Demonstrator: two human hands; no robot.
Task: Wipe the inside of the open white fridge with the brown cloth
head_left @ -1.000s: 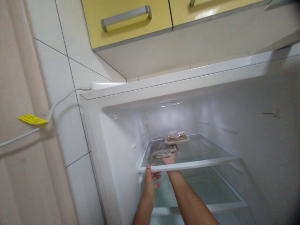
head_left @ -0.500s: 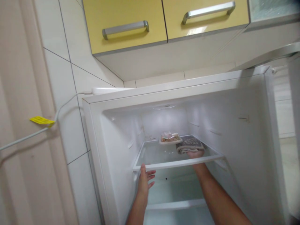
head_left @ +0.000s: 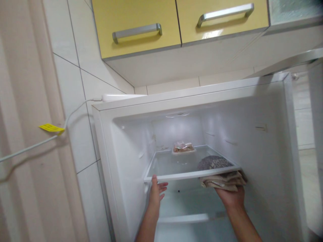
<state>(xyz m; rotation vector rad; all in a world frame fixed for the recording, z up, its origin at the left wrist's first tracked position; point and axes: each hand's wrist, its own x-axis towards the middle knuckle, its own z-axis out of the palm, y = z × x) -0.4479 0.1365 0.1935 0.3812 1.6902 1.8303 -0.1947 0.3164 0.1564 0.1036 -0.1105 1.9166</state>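
Note:
My right hand grips a folded grey and beige cloth from below, at the right part of the upper glass shelf in the fridge. Part of the cloth shows behind the shelf's white front rail, seemingly through the glass from underneath. The hand's fingertips are hidden under the folds. At the shelf's left front corner, my left hand rests its thumb against the rail. Its other fingers are spread apart below the rail, not closed round it.
A wrapped food tray sits at the back of the upper shelf. A lower shelf lies beneath. The fridge door stands open at right. Yellow cabinets hang above, and a cable with a yellow tag runs at left.
My right hand has drawn the cloth from deeper in the fridge toward the front right of the shelf. My left hand has stayed at the front left corner.

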